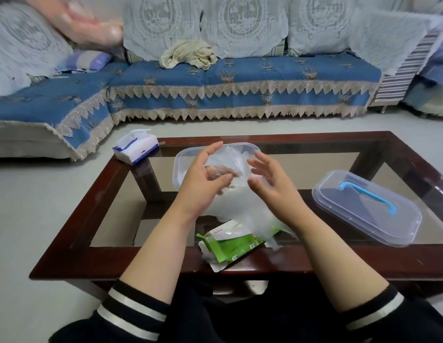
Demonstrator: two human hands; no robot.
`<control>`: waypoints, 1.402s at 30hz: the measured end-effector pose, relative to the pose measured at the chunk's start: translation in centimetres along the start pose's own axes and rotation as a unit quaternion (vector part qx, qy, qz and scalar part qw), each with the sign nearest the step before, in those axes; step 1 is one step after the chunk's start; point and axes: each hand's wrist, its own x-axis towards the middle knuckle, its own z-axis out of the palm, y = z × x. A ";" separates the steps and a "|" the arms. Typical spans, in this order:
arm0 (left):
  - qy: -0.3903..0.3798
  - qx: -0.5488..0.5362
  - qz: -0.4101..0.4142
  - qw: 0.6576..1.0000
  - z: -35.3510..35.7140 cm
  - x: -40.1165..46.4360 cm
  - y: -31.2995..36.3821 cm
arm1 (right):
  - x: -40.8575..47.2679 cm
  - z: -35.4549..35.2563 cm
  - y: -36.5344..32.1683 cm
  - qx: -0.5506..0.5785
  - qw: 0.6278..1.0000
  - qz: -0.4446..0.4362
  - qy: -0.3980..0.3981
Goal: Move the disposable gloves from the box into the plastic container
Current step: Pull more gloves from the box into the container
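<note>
the disposable gloves (236, 206), a thin clear bunch, hang in the air over the glass coffee table (67, 231), just this side of the open plastic container (181, 159) at twelve o'clock. the left hand (203, 179) grasps the top of the bunch with curled fingers; the right hand (270, 179) is released, fingers spread against the film. the torn green box (230, 246) lies at six o'clock under the dangling ends. the lid (366, 206) with its blue handle rests at three o'clock, a tissue pack (136, 148) at ten.
</note>
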 end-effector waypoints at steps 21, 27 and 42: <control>0.007 0.130 0.041 0.991 -0.5 5.9 3.0 | 0.3 -3.3 1.8 0.228 0.900 0.034 0.371; 0.088 0.076 0.032 0.993 -1.8 9.3 2.2 | 0.0 -4.3 3.3 0.306 0.854 0.089 0.411; -0.166 0.699 -0.108 0.687 -3.5 10.7 -5.6 | -0.2 -3.9 4.2 0.364 0.881 0.113 0.281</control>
